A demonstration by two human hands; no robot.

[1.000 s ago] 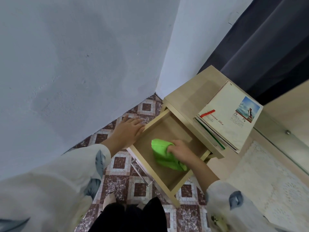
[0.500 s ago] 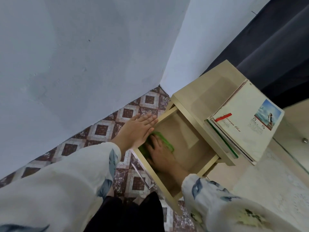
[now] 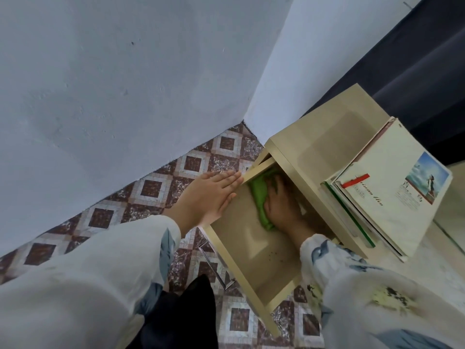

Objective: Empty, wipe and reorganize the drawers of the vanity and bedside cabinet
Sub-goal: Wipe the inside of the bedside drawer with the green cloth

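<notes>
The near half of the pale wooden drawer (image 3: 261,260) lies open from above; the beige cabinet top (image 3: 319,144) overhangs its far end, filled by the right hand (image 3: 281,205).

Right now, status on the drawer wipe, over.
Left hand flat against drawer side. Right hand presses green cloth into back corner. Dark specks near front.

Cool, soft daylight lit the scene evenly, and the wall (image 3: 100,84) looked bluish. The far end of the drawer (image 3: 251,248) lay in shadow beneath the cabinet surface (image 3: 327,137), dimming the right hand (image 3: 281,207) there. Wide-angle distortion bent the wall corner, and the near sleeves (image 3: 75,285) looked stretched, soft and blurred.
</notes>
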